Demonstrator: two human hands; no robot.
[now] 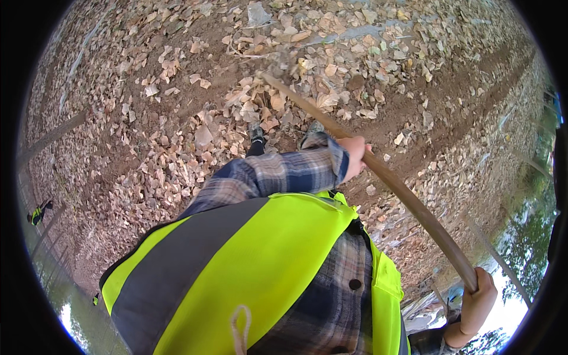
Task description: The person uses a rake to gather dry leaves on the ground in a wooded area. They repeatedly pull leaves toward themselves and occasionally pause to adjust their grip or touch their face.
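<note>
A long wooden handle (412, 199) runs slantwise across the view, from the leaf-strewn soil at upper centre to the lower right. My left hand (353, 156) is closed around its middle, in front of the chest. Near its upper end at the lower right, my right hand (477, 301) grips it. The far end of the handle reaches a blurred clump of soil and leaves (282, 66); whether a tool head is fixed there cannot be told. Below it my two shoes (256, 132) stand among dry leaves.
Dry leaves (155, 199) cover brown soil all around. Pieces of plastic film (258, 14) lie on the ground ahead. A thin tree trunk (51, 135) stands at the left. Two distant people in yellow vests, one a person (37, 216) at the far left, are in view.
</note>
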